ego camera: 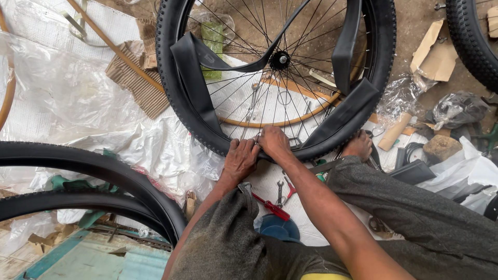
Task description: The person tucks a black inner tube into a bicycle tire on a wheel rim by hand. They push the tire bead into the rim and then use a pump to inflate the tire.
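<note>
Best to keep left hand and right hand, fingers curled together, pressing the tyre bead at the wheel's six o'clock, tucking inner tube evenly without pinching

The one camera sits on my head and looks steeply down, close over my hands on the bicycle wheel, with the littered floor around it.
</note>
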